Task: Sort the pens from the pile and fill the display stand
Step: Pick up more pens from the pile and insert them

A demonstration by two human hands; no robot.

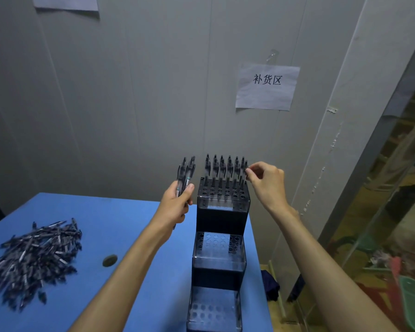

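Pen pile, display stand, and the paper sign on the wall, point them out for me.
pen pile [34, 257], head view, middle of the heap
display stand [222, 218], head view, dark front of top tier
paper sign [267, 86], head view, centre of the sheet

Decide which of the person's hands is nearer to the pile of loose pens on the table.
Left. The left hand holds a few pens beside the stand's top tier, right of the pile. The right hand is farther, beyond the stand.

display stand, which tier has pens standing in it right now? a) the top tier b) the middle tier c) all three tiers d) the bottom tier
a: on the display stand pens stand only in the top tier, where the right hand pinches the rightmost one; the holes of the middle and bottom tiers show no pens, and the left hand grips a bundle of pens beside the stand.
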